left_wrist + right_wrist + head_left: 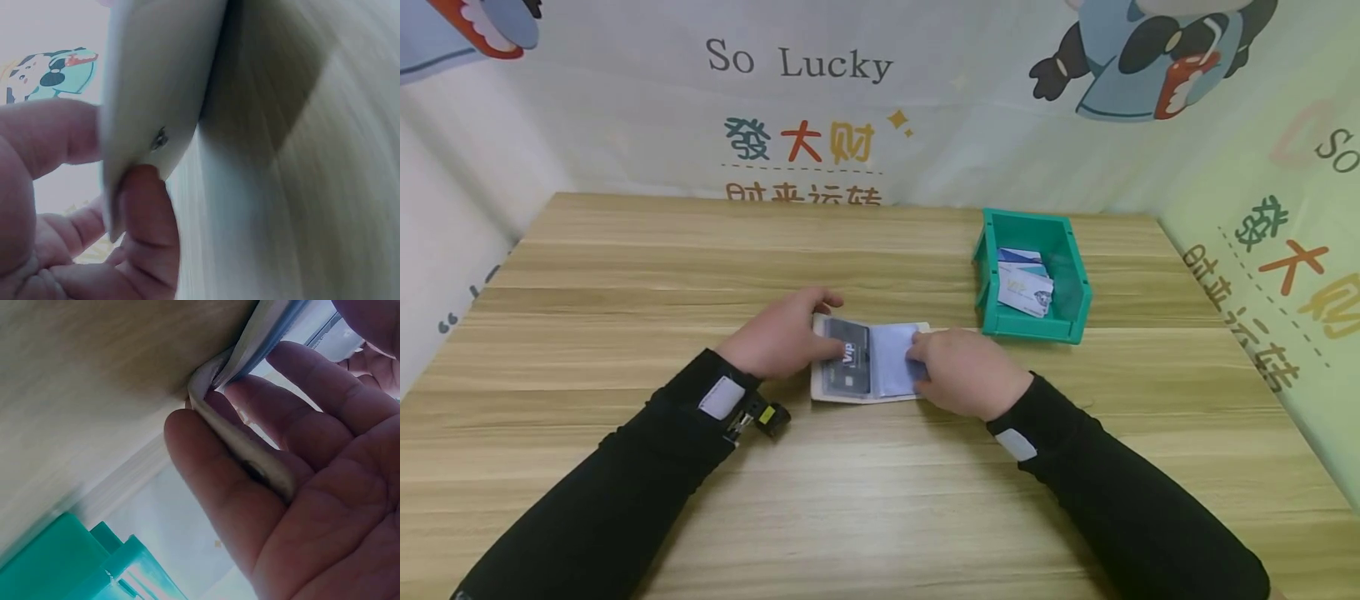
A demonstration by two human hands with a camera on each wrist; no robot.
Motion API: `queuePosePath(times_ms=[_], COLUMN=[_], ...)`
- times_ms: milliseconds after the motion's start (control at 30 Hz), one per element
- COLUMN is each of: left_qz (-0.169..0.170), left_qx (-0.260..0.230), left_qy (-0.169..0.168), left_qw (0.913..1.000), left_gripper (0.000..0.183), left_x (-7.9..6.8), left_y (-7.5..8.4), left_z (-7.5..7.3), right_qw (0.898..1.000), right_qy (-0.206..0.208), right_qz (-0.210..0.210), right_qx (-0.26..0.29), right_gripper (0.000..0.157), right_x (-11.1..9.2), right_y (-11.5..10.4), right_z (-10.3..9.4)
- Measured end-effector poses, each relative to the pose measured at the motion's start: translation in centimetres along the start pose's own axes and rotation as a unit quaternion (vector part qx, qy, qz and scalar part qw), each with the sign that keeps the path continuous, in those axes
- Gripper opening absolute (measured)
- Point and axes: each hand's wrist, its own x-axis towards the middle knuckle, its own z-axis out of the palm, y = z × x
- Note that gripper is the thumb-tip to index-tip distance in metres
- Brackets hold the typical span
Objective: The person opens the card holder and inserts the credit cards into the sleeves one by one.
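Note:
An open card holder [817, 387] with an off-white cover lies on the table in front of me. Its left page shows a dark grey card [850, 379] marked VIP; a clear plastic sleeve [893, 362] forms the right page. My left hand [778, 337] pinches the left edge, thumb on the card side. In the left wrist view the cover [162, 69] sits between thumb and fingers, near a small metal snap [159, 139]. My right hand [968, 371] grips the right edge, and the right wrist view shows the cover's flap [240, 440] between its fingers.
At the right, beyond my right hand, a green bin [1033, 329] holds several cards [1025, 287]. The wooden table [715, 533] runs back to a printed cloth backdrop [647, 108], which also hangs along both sides.

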Motion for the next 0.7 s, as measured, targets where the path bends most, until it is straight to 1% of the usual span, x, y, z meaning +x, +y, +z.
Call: queuePosePath(times_ms=[100,233,333,467,600,700], left_qz=[-0.003,0.005,0.013,0.027,0.039,0.057], left_qx=[-0.032,-0.061,-0.062,-0.052,-0.059,-0.065], left_qy=[0.012,0.027,0.036,0.045,0.040,0.036], left_qw=[0.9994,0.9977,0.9973,0.9973,0.9967,0.9956], left_gripper=[0.054,0.040,0.032,0.028,0.022,0.016], left_x=[0.0,-0.1,-0.1,-0.2,-0.3,-0.4], left_y=[0.2,0.5,0.6,0.9,1.2,1.5], left_z=[0.0,-0.1,0.0,0.2,0.4,0.7], right_qw=[1.000,1.000,0.999,0.998,0.998,0.998], right_qy=[0.007,0.015,0.020,0.023,0.015,0.009], right_qz=[-0.002,-0.015,-0.025,-0.036,-0.049,-0.052], right_qx=[-0.007,-0.020,-0.029,-0.037,-0.032,-0.026], right_gripper=[0.037,0.043,0.043,0.042,0.042,0.043], right_x=[0.1,0.1,0.1,0.0,-0.1,-0.2], right_y=[-0.1,-0.6,-1.1,-1.5,-1.7,-2.0], right_z=[0.2,0.6,0.8,0.9,0.7,0.5])
